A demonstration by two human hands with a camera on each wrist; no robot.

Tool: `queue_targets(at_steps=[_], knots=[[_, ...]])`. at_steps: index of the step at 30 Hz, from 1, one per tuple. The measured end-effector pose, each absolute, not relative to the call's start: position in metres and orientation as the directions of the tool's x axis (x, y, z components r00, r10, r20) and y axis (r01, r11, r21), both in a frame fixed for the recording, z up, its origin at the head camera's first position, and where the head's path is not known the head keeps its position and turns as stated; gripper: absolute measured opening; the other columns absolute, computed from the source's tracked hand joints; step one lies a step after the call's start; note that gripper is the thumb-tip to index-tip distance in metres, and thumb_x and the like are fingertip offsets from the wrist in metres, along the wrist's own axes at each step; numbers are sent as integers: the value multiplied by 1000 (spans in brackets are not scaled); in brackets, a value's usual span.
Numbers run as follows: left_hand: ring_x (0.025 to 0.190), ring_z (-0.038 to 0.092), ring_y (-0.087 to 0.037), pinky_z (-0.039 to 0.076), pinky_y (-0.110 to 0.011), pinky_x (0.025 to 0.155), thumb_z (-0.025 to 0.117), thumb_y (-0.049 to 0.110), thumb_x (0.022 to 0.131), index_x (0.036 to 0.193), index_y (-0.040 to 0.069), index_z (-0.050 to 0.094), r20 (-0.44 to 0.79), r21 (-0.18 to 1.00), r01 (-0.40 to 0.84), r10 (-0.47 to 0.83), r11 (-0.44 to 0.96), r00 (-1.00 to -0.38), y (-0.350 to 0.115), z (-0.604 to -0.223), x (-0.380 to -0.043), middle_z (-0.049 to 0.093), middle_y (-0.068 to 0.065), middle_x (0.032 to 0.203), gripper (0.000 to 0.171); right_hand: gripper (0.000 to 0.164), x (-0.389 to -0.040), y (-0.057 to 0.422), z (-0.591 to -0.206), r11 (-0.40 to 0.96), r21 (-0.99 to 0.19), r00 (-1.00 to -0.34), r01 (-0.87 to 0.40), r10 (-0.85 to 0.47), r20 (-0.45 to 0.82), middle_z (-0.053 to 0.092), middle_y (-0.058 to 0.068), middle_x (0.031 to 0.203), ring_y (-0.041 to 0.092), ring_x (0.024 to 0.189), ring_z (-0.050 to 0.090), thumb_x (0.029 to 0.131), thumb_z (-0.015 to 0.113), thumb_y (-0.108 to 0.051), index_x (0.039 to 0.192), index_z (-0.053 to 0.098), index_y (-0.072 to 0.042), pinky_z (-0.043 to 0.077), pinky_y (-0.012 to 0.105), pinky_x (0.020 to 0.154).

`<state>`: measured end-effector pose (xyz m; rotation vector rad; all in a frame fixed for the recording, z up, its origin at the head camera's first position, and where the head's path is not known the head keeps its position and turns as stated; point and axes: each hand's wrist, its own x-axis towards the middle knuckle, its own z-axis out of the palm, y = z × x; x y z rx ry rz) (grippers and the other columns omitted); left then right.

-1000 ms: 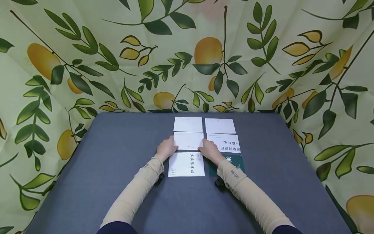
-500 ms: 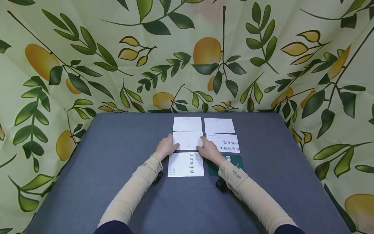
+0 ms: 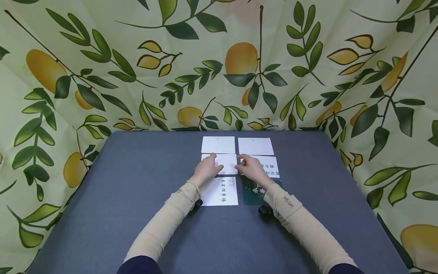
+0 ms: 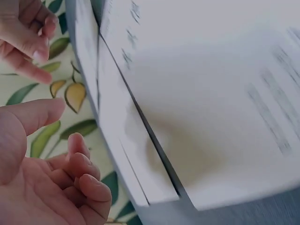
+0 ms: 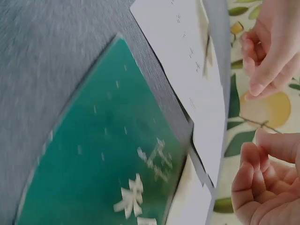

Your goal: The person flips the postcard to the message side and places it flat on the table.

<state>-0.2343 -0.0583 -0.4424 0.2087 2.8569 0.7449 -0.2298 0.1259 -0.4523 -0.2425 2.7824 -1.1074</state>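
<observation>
My left hand (image 3: 206, 168) hovers over the left side of the plain white middle-left card (image 3: 228, 161), thumb apart from its loosely curled fingers. In the left wrist view nothing lies in that hand (image 4: 51, 173). My right hand (image 3: 254, 169) hangs over the middle-right card (image 3: 272, 164), partly covering its dark writing, with fingertips near the gap between the two cards. The right wrist view shows this hand (image 5: 269, 187) holding nothing, its fingers bent. Nearer me lie a white card with a column of writing (image 3: 219, 192) and a dark green card (image 3: 251, 195), partly hidden by my right wrist.
Two more white cards, one at back left (image 3: 218, 145) and one at back right (image 3: 256, 146), lie near the far edge of the grey-blue table (image 3: 154, 163). A leaf-and-fruit patterned cloth (image 3: 202, 49) hangs behind and beside the table.
Both hands have come off the edges of the middle-left card. Each has shifted right, the left now over that card and the right over its neighbour. The cards keep their layout.
</observation>
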Motion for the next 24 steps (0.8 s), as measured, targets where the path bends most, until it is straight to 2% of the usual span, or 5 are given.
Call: queue_targets(at_steps=[6,11,13,18,24], knots=[[104,63,-33,50,-43,88,58,28,91,129,-3,47,-107,553,132,227,823,-968,-36,-440,-231,62,-22,118,51,36,-229,146,-445,691,-711,-978,-127,-206,-25,68,11,78,24,71,66,89,61,-16,121,59,0,44,26,59],[88,64,-28,52,-39,78,56,24,91,129,-5,46,-75,608,171,271,775,-960,-18,-439,-224,65,-20,104,48,27,-229,162,-442,677,-728,-982,-105,-188,-34,69,16,88,25,77,66,95,50,-11,116,62,2,47,25,62],[88,63,-27,52,-37,76,55,22,92,129,-6,46,-64,623,195,297,757,-953,-11,-439,-221,64,-20,102,47,27,-228,168,-441,684,-723,-983,-91,-177,-44,67,17,90,23,75,62,96,47,-9,116,62,3,45,25,60],[107,60,-34,51,-41,87,53,20,93,130,-9,45,-65,638,243,366,731,-928,3,-444,-214,59,-24,116,47,32,-227,184,-439,708,-705,-989,-36,-128,-78,60,18,84,19,65,49,97,40,-7,122,58,2,37,27,56],[112,57,-33,48,-44,94,46,16,95,133,-7,43,-141,721,171,384,671,-912,15,-452,-211,54,-26,126,45,37,-226,201,-446,696,-718,-995,-20,-86,-56,53,18,96,27,87,51,91,52,-7,127,52,4,42,33,73]])
